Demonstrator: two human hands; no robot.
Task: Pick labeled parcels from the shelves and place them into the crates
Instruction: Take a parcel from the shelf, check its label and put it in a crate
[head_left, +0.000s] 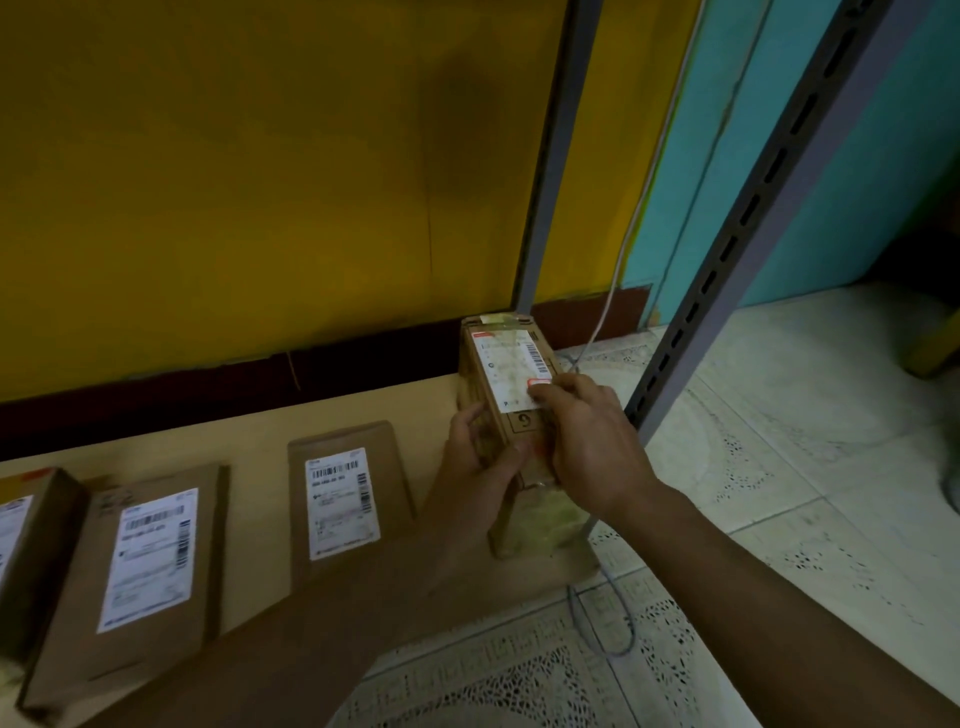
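Gripping one tall parcel (506, 374) in left hand (478, 462) and right hand (587, 441) fingers, three other parcels (343, 501) beside

Dim light; a mustard-yellow wall (234, 182) meets a turquoise wall (696, 171), dark brown skirting (156, 395) below, over pale, seemingly lace-patterned floor tiles (779, 441).

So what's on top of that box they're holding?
A white label with barcodes covers most of the top of the box, with tape at the far end. The left hand and right hand grip the near part, hiding the label's near corner and the cardboard beneath.
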